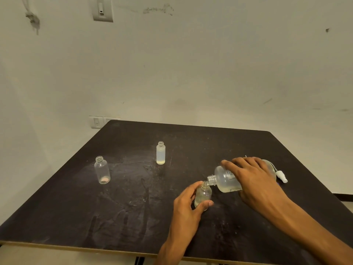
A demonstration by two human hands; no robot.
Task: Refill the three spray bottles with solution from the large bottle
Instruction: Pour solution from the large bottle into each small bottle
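My right hand grips the large clear bottle, tipped on its side with its open neck touching the mouth of a small clear spray bottle. Pale yellowish solution lies along the large bottle's lower side. My left hand holds that small bottle upright on the table, and a little liquid shows inside it. A second small clear bottle, uncapped and nearly empty, stands at the left. A frosted, slimmer bottle, uncapped, stands further back in the middle with a thin layer of yellowish liquid at its bottom.
The dark, scuffed table has its front edge close to me and its far edge near the wall. A white spray pump head with its tube lies on the table behind my right hand. Wall switches sit behind the table's left corner.
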